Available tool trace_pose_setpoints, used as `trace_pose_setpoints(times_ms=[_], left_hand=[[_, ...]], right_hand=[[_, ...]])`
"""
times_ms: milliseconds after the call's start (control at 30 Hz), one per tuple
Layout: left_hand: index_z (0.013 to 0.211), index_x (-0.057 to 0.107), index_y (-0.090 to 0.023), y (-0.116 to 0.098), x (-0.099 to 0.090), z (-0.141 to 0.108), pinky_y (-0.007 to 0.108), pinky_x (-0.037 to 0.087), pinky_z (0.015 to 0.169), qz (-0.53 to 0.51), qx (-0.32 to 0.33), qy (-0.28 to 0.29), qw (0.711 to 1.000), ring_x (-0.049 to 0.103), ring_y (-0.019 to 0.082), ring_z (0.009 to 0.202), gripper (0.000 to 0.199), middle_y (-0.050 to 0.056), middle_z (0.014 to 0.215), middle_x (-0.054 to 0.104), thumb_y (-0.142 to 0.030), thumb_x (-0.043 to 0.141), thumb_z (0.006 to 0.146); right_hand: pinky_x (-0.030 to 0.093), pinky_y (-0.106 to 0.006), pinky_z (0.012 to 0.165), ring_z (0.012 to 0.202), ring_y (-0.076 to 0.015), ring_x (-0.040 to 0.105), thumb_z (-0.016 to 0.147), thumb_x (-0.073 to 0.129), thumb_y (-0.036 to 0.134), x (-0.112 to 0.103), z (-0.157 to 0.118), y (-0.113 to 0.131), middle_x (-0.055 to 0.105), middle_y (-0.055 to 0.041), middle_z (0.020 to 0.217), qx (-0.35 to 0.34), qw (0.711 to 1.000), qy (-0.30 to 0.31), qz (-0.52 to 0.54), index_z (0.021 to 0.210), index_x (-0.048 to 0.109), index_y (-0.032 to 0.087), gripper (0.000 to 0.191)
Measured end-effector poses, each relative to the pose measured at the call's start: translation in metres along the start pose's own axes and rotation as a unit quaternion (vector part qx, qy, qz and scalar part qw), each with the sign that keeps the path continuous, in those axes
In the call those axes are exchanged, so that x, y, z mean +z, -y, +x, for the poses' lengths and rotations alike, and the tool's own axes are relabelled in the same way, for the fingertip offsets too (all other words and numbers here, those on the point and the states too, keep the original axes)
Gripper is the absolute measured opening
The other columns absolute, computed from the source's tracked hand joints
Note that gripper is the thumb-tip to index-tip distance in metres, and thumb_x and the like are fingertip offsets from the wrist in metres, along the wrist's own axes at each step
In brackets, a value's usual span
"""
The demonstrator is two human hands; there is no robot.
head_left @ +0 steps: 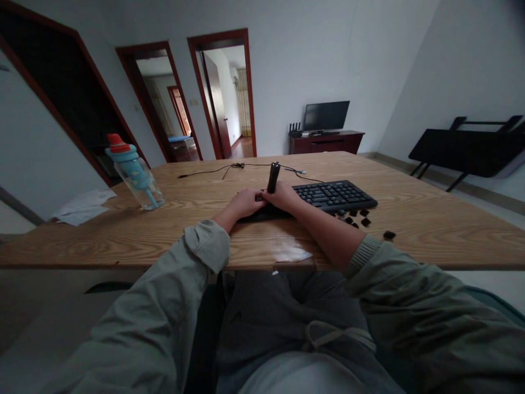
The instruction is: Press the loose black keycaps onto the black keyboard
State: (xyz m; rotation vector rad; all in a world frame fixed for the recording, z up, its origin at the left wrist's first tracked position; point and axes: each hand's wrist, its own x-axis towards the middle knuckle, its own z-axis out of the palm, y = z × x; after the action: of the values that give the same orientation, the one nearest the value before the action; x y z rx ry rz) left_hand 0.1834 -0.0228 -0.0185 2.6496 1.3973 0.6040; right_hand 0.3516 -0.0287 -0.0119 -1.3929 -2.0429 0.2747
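A black keyboard (334, 196) lies on the wooden table, its left part covered by my hands. Rising upright from my right hand (283, 195) is a black, rod-shaped tool handle (273, 176), with the fingers closed around its lower part. The tool's bottom end is hidden. Close against it, my left hand (245, 202) rests over the keyboard's left side, fingers bent and drawn together; what they pinch, if anything, cannot be made out. Several loose black keycaps (365, 222) are scattered beside the keyboard's front right corner, near my right forearm.
A clear bottle (137, 178) with a blue and red lid stands on the left of the wooden table (180, 246). White tissue (84, 207) lies beyond it at the edge. A thin black cable (213, 171) runs behind the keyboard. A clear plastic piece (291, 250) lies at the front edge.
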Motion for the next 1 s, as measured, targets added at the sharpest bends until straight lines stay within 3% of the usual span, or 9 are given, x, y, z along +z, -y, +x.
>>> trace_pose_setpoints(times_ms=[200, 400, 667, 767, 1000], left_hand=[[0.106, 0.076, -0.019, 0.001, 0.000, 0.000, 0.030, 0.049, 0.083, -0.007, 0.015, 0.000, 1.000, 0.068, 0.020, 0.089, 0.030, 0.007, 0.105, 0.075, -0.030, 0.055, 0.088], [0.103, 0.076, -0.019, 0.000, 0.000, 0.003, 0.029, 0.049, 0.080, -0.004, 0.002, 0.002, 1.000, 0.067, 0.021, 0.087, 0.029, 0.006, 0.101, 0.075, -0.027, 0.054, 0.087], [0.102, 0.077, -0.017, 0.004, -0.001, 0.001, 0.026, 0.046, 0.076, -0.090, 0.045, 0.014, 0.995, 0.065, 0.017, 0.080, 0.031, 0.004, 0.092, 0.075, -0.033, 0.054, 0.089], [0.097, 0.078, -0.014, 0.002, -0.003, -0.004, 0.026, 0.045, 0.073, -0.067, 0.036, 0.008, 0.997, 0.064, 0.016, 0.075, 0.032, 0.005, 0.087, 0.075, -0.035, 0.055, 0.088], [0.102, 0.078, -0.017, -0.001, 0.000, -0.009, 0.028, 0.046, 0.078, -0.007, 0.020, -0.025, 0.999, 0.066, 0.020, 0.085, 0.032, 0.008, 0.098, 0.076, -0.031, 0.053, 0.087]], right_hand=[[0.044, -0.026, 0.067, 0.078, -0.0206, 0.066, 0.087, 0.063, 0.040, 0.001, 0.001, 0.002, 0.073, -0.0122, 0.087, 0.012, 1.000, -0.002, -0.015, 0.084, 0.073, 0.013, 0.029], [0.049, -0.029, 0.073, 0.088, -0.0273, 0.069, 0.085, 0.064, 0.041, 0.004, -0.002, 0.012, 0.073, -0.0199, 0.095, 0.095, 0.994, -0.036, -0.042, 0.096, 0.075, 0.009, 0.036], [0.052, -0.034, 0.081, 0.096, -0.0298, 0.069, 0.085, 0.061, 0.034, 0.005, -0.007, 0.020, 0.072, -0.0221, 0.103, 0.168, 0.984, -0.059, -0.026, 0.103, 0.074, 0.008, 0.034], [0.053, -0.037, 0.083, 0.099, -0.0324, 0.068, 0.086, 0.059, 0.031, 0.006, -0.009, 0.021, 0.071, -0.0226, 0.103, 0.188, 0.979, -0.070, -0.019, 0.101, 0.074, 0.008, 0.032], [0.052, -0.038, 0.089, 0.109, -0.0318, 0.066, 0.088, 0.062, 0.032, 0.014, -0.006, 0.027, 0.068, -0.0244, 0.112, 0.244, 0.964, -0.092, -0.050, 0.111, 0.069, 0.006, 0.035]])
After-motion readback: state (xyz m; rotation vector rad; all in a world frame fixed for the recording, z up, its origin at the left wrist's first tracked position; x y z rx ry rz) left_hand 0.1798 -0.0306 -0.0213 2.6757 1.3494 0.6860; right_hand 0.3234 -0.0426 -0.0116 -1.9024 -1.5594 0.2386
